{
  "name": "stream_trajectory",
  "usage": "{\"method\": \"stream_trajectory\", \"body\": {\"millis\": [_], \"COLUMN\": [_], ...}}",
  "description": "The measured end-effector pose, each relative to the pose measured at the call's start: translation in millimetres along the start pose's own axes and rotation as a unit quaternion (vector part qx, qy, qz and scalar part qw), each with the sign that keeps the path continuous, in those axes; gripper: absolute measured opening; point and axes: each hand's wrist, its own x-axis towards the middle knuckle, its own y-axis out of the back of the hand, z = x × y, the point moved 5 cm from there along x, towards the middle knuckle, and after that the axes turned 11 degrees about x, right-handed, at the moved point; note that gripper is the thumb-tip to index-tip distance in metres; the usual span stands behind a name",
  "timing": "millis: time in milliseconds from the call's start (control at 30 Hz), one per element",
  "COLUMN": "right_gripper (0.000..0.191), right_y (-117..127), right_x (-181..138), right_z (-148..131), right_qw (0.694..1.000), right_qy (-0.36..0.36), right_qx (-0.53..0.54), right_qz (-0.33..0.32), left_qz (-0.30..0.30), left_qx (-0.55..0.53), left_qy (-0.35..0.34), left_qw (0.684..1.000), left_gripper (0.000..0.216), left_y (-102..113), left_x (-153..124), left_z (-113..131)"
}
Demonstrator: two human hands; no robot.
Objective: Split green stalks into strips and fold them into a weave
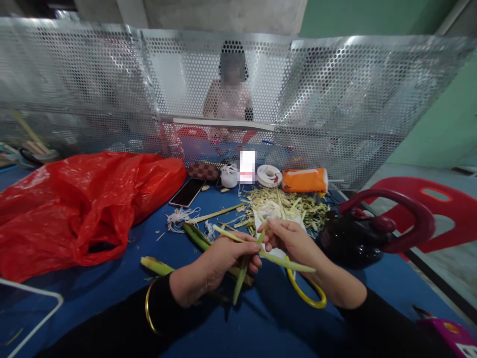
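My left hand (223, 261) pinches pale green plant strips where they cross in front of me. One strip (294, 263) slants from the left hand to below my right wrist. Another strip (240, 284) runs from my right fingertips down through the left hand, its pointed end toward me. My right hand (292, 241) has thumb and fingers closed on its upper end. Beneath my hands, thicker green stalks (156, 266) lie on the blue table (261, 333). A yellow loop handle (307, 296) shows below my right wrist; the rest of that tool is hidden.
Dry shavings (313, 209) are heaped beyond my hands, around white paper (276, 248). A dark kettle (350, 241) stands right, a red plastic bag (93, 199) left. A phone (188, 192), white string (181, 219) and an orange pack (304, 180) lie before a perforated metal screen (335, 99). A person sits behind it.
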Motion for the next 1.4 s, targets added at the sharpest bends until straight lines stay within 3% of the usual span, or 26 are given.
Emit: {"method": "stream_trajectory", "body": {"millis": [100,200,400,667,867,1033,1100,1167,1267,1400], "right_gripper": [0.047,0.046,0.014,0.022,0.024,0.015,0.01,0.004,0.005,0.01], "right_y": [8,10,0,-9,-8,-15,-22,-29,-32,-30], "right_x": [-1,-7,-21,-22,-24,-33,-34,-32,-29,-27], "right_z": [-11,-29,-45,-35,-40,-60,-54,-38,-19,-14], "right_qw": [0.998,0.979,0.877,0.846,0.817,0.768,0.782,0.83,0.895,0.927], "right_qy": [-0.036,-0.018,0.098,0.143,0.144,0.295,0.289,0.224,0.127,0.106], "right_qx": [-0.053,-0.186,-0.451,-0.496,-0.54,-0.567,-0.547,-0.497,-0.409,-0.342], "right_qz": [-0.017,-0.077,-0.134,-0.134,-0.144,-0.046,-0.07,-0.118,-0.122,-0.111], "left_qz": [0.04,0.063,0.056,0.084,0.096,0.025,-0.004,-0.022,-0.031,-0.031], "left_qx": [-0.021,-0.046,-0.083,-0.031,-0.019,0.038,0.067,0.094,0.11,0.093], "left_qy": [-0.002,0.008,0.035,-0.012,-0.018,0.003,0.01,0.008,0.013,0.02], "left_qw": [0.999,0.997,0.994,0.996,0.995,0.999,0.998,0.995,0.993,0.995], "left_gripper": [0.022,0.023,0.031,0.034,0.023,0.014,0.006,0.005,0.009,0.013], "left_y": [4,7,7,5,5,-4,-12,-19,-24,-24], "left_x": [1,2,2,1,1,-1,-3,-4,-6,-7], "left_z": [0,2,4,6,4,2,0,-1,-2,-3]}}
